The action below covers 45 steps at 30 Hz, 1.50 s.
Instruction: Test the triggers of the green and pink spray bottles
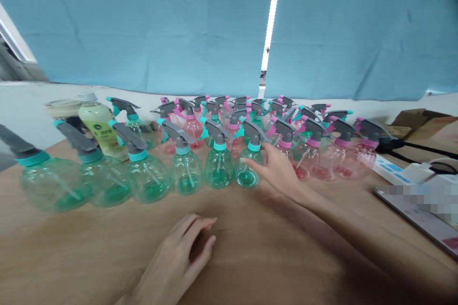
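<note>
Several clear spray bottles with grey triggers stand in rows on a brown table [272, 257]. The front row is green with teal collars, the right side pink. My right hand [277, 169] reaches forward and its fingers rest against the side of a green spray bottle [248, 164] at the right end of the green row; the fingers are curved round it. My left hand [182, 255] lies on the table in front of the rows, fingers loosely curled, holding nothing.
A yellow-green bottle [102, 126] with a white cap stands at the back left. A white power strip [400, 171] with black cables, a flat tablet-like device [418, 217] and a cardboard box [420, 121] lie at the right. Blue cloth hangs behind.
</note>
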Each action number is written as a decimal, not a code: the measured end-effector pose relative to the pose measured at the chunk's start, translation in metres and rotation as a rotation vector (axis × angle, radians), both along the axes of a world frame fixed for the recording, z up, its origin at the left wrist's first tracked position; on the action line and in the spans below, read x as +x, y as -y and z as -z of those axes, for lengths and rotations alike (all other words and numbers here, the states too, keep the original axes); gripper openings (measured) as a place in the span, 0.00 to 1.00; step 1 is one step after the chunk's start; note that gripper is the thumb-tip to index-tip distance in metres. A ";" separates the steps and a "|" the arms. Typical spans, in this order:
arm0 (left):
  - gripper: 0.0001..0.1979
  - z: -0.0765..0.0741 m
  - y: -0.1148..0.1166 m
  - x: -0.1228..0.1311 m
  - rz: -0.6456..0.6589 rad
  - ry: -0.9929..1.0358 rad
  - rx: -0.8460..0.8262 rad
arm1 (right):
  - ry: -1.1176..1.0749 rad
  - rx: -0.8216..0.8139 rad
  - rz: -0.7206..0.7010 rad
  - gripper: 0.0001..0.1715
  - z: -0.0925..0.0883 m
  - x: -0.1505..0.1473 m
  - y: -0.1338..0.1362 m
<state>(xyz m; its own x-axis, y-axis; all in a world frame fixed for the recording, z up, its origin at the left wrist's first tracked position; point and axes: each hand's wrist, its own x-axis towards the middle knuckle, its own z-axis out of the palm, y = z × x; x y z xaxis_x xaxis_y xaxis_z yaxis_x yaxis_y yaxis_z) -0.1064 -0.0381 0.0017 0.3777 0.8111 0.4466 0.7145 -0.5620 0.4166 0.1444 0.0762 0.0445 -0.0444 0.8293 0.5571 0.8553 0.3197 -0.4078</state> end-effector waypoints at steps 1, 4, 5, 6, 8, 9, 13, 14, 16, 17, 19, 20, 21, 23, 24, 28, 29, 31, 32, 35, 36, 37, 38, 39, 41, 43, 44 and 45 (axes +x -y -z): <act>0.08 -0.001 0.000 0.000 -0.002 0.002 -0.003 | 0.011 0.001 0.001 0.30 0.001 0.001 0.004; 0.08 -0.003 -0.002 0.002 -0.009 0.004 -0.018 | 0.036 -0.001 0.004 0.31 0.002 0.005 0.020; 0.07 -0.004 -0.003 0.004 -0.013 0.005 -0.022 | 0.042 -0.001 0.008 0.32 0.002 0.006 0.027; 0.07 -0.005 -0.004 0.005 -0.015 0.006 -0.028 | 0.052 -0.002 0.016 0.33 0.002 0.007 0.033; 0.08 -0.006 -0.005 0.010 -0.021 0.007 -0.045 | 0.080 -0.003 0.030 0.33 0.002 0.009 0.047; 0.08 -0.006 -0.006 0.013 -0.024 0.008 -0.058 | 0.095 0.001 0.033 0.33 0.002 0.011 0.053; 0.17 -0.003 -0.007 0.033 -0.030 0.030 -0.119 | 0.102 0.062 -0.024 0.33 0.003 0.017 0.075; 0.21 -0.002 -0.008 0.040 -0.032 0.046 -0.130 | 0.093 0.078 -0.049 0.32 0.003 0.019 0.079; 0.31 0.000 -0.008 0.054 -0.004 0.086 -0.161 | 0.063 0.096 -0.102 0.31 0.004 0.022 0.088; 0.35 0.001 -0.009 0.062 0.016 0.108 -0.176 | 0.047 0.102 -0.125 0.31 0.005 0.023 0.092; 0.41 0.002 -0.010 0.075 0.077 0.149 -0.188 | 0.025 0.107 -0.162 0.31 0.006 0.026 0.099; 0.43 0.002 -0.010 0.081 0.113 0.165 -0.193 | 0.022 0.104 -0.182 0.30 0.005 0.028 0.102; 0.44 0.002 -0.011 0.087 0.142 0.182 -0.189 | 0.022 0.096 -0.204 0.29 0.003 0.031 0.105; 0.44 0.001 -0.011 0.094 0.193 0.196 -0.186 | 0.026 0.052 -0.260 0.28 -0.004 0.038 0.109; 0.43 0.001 -0.011 0.097 0.212 0.193 -0.188 | 0.026 0.022 -0.292 0.27 -0.009 0.042 0.111; 0.42 0.000 -0.009 0.105 0.251 0.150 -0.195 | -0.065 -0.109 -0.377 0.24 -0.038 0.057 0.113; 0.42 0.000 -0.009 0.108 0.253 0.144 -0.194 | -0.133 -0.179 -0.390 0.21 -0.045 0.059 0.113; 0.41 -0.001 -0.010 0.117 0.261 0.141 -0.202 | -0.241 -0.231 -0.450 0.18 -0.054 0.061 0.110; 0.40 -0.001 -0.010 0.121 0.269 0.143 -0.209 | -0.272 -0.230 -0.452 0.17 -0.055 0.061 0.107; 0.41 -0.002 -0.015 0.135 0.327 0.173 -0.214 | -0.407 -0.171 -0.462 0.14 -0.046 0.059 0.098; 0.41 -0.002 -0.016 0.139 0.341 0.181 -0.215 | -0.459 -0.165 -0.482 0.14 -0.041 0.059 0.094; 0.42 -0.001 -0.018 0.141 0.350 0.186 -0.215 | -0.503 -0.172 -0.507 0.15 -0.036 0.060 0.091; 0.42 -0.001 -0.020 0.143 0.353 0.189 -0.216 | -0.533 -0.186 -0.529 0.16 -0.032 0.060 0.088; 0.42 0.000 -0.021 0.144 0.352 0.189 -0.218 | -0.550 -0.194 -0.539 0.16 -0.028 0.061 0.085; 0.43 0.001 -0.023 0.143 0.336 0.187 -0.231 | -0.556 -0.194 -0.522 0.15 -0.024 0.062 0.082; 0.44 0.002 -0.023 0.141 0.329 0.165 -0.255 | -0.547 -0.176 -0.508 0.14 -0.024 0.063 0.079; 0.45 0.002 -0.023 0.139 0.334 0.146 -0.266 | -0.547 -0.179 -0.517 0.14 -0.025 0.063 0.078; 0.45 0.002 -0.024 0.138 0.343 0.122 -0.276 | -0.549 -0.187 -0.537 0.13 -0.026 0.063 0.077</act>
